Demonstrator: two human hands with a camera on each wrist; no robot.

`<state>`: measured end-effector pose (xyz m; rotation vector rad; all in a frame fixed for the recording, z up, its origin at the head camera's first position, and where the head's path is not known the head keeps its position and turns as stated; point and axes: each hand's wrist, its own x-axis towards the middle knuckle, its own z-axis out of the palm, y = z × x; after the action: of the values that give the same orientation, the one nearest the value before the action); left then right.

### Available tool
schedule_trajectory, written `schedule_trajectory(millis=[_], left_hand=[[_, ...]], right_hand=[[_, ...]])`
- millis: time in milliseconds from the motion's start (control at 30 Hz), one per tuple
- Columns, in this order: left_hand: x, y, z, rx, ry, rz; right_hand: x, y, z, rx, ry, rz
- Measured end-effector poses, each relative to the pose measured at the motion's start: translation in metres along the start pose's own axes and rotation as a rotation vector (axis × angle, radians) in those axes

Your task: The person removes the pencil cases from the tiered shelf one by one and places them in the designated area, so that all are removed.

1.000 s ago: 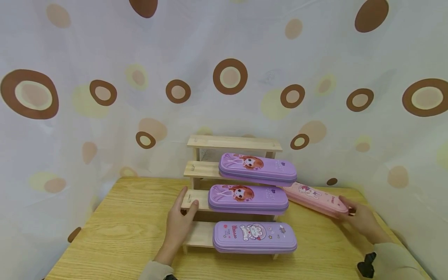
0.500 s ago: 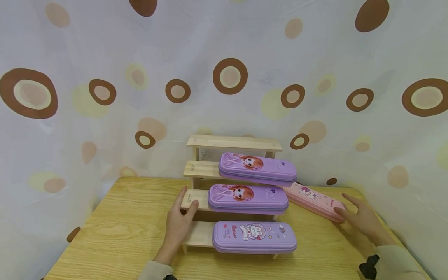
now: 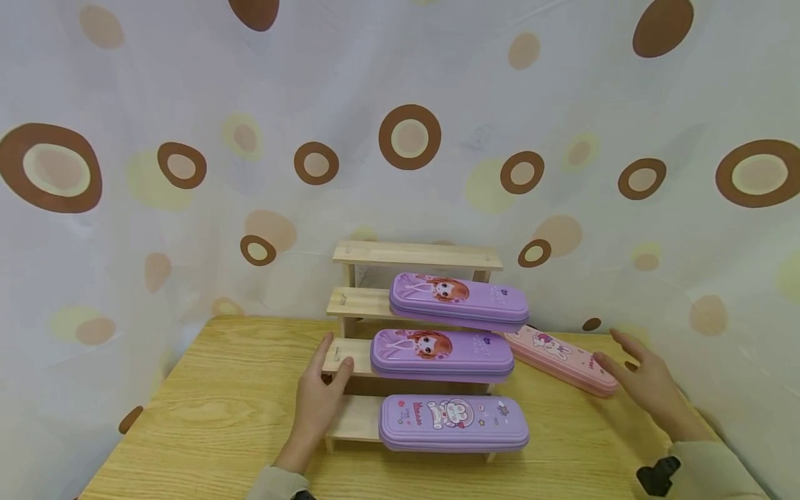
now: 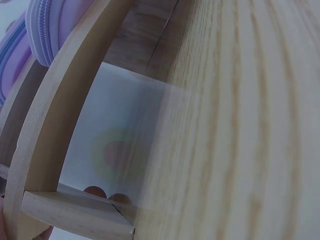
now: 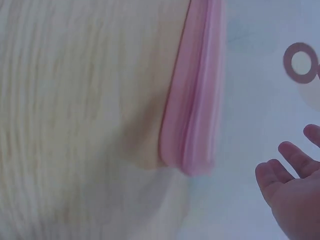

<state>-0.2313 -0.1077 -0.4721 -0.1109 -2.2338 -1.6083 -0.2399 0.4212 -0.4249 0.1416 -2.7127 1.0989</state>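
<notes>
My left hand [image 3: 317,396] holds the left end of a stepped wooden rack [image 3: 348,354], thumb on a lower step; in the left wrist view its fingertips [image 4: 44,234] show at the wood. Two purple pencil cases with a girl print, an upper one [image 3: 459,300] and a lower one [image 3: 442,354], lie on the middle steps. A lavender pencil case [image 3: 454,422] lies on the bottom step. To the right, a pink pencil case [image 3: 562,362] with a rabbit print lies slanted on the table, its far end behind the rack. My right hand [image 3: 646,385] hovers beside its near end, fingers spread and apart from it.
The rack's top step [image 3: 419,254] bears nothing. All three cases on the rack sit toward its right side. Bare wooden table [image 3: 206,410] stretches to the left of the rack. A dotted curtain [image 3: 350,83] hangs close behind and along both sides.
My right hand has let go of the pink pencil case and drawn back a little to the right. The case has shifted slightly. The left hand stays on the rack.
</notes>
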Motion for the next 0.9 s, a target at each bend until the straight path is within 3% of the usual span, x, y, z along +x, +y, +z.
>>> schedule_trajectory(millis=[200,500,900], left_hand=[[0.0,-0.001,0.0,-0.009,-0.006,0.0],[0.0,-0.001,-0.001,-0.015,-0.012,-0.003],[-0.001,0.0,-0.001,-0.015,-0.012,-0.004]], right_hand=[[0.002,-0.023,0.0,-0.006,0.018,-0.029],[0.006,-0.06,0.01,0.077,0.103,-0.173],[0.009,-0.101,0.017,0.14,0.077,-0.236]])
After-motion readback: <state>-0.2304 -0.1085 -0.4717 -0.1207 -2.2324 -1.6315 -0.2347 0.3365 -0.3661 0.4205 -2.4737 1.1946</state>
